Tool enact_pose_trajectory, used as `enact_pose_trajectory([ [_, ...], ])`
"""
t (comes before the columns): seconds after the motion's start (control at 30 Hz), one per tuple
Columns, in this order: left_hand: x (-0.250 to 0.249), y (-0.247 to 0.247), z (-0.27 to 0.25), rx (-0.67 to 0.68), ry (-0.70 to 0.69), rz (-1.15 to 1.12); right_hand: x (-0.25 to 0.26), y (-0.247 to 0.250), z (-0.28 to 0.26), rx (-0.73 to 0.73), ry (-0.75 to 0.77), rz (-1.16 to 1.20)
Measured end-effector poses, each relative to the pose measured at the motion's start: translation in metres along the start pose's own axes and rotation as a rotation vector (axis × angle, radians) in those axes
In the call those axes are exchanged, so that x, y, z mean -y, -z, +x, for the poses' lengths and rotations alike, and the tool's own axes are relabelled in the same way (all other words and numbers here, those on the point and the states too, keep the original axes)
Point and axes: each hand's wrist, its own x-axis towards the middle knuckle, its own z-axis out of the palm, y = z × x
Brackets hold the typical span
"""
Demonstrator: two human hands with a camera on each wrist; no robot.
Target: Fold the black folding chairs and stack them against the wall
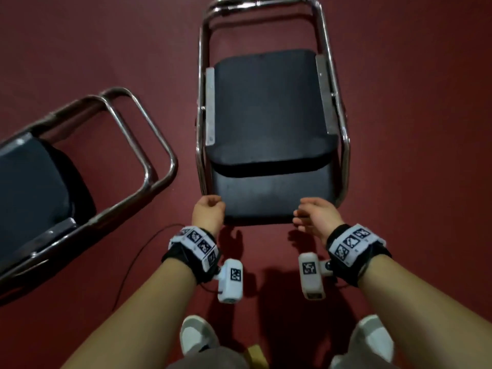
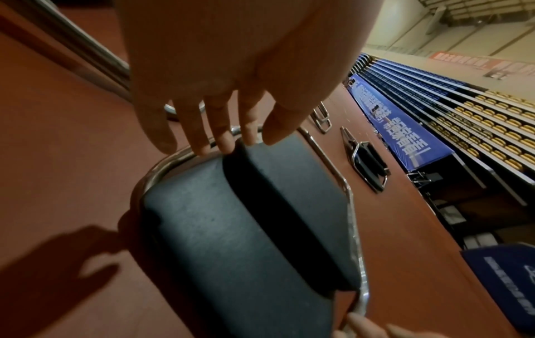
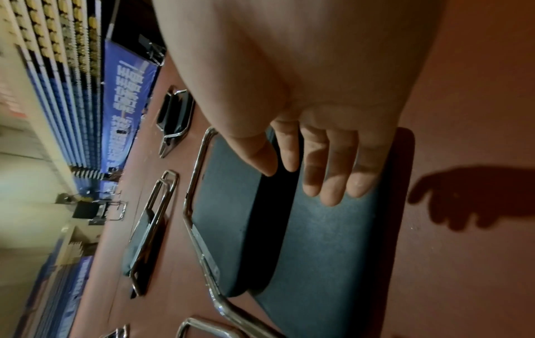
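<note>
A folded black chair with a chrome tube frame lies flat on the dark red floor in front of me, its backrest nearest to me. My left hand is at the backrest's left corner. In the left wrist view its fingers are loosely extended over the frame bend and grip nothing. My right hand hovers at the backrest's right corner, its straight fingers spread above the black padding. Both hands cast shadows on the floor.
A second folded chair lies at an angle to the left. More folded chairs lie farther out on the floor. A thin black cable runs by my left arm. My shoes are below. A blue banner and bleachers line the far side.
</note>
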Motion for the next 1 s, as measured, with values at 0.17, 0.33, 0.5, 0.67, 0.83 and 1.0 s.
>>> enact_pose_trajectory([
  [0.17, 0.042, -0.052, 0.070, -0.152, -0.086, 0.271, -0.013, 0.001, 0.071, -0.007, 0.146, -0.049],
  [0.33, 0.046, -0.077, 0.123, -0.261, -0.231, 0.383, 0.006, 0.005, 0.120, -0.014, 0.261, -0.137],
  [0.5, 0.053, -0.078, 0.145, -0.296, -0.271, 0.184, 0.012, 0.007, 0.138, -0.042, 0.351, -0.286],
  [0.67, 0.056, -0.049, 0.145, -0.418, -0.170, 0.134, -0.012, 0.021, 0.132, -0.001, 0.305, -0.369],
  [0.83, 0.082, -0.045, 0.153, -0.142, -0.020, -0.088, -0.016, 0.039, 0.132, 0.080, 0.228, -0.486],
  [1.0, 0.091, -0.054, 0.169, -0.132, 0.068, -0.181, -0.030, 0.041, 0.119, 0.169, 0.168, -0.447],
])
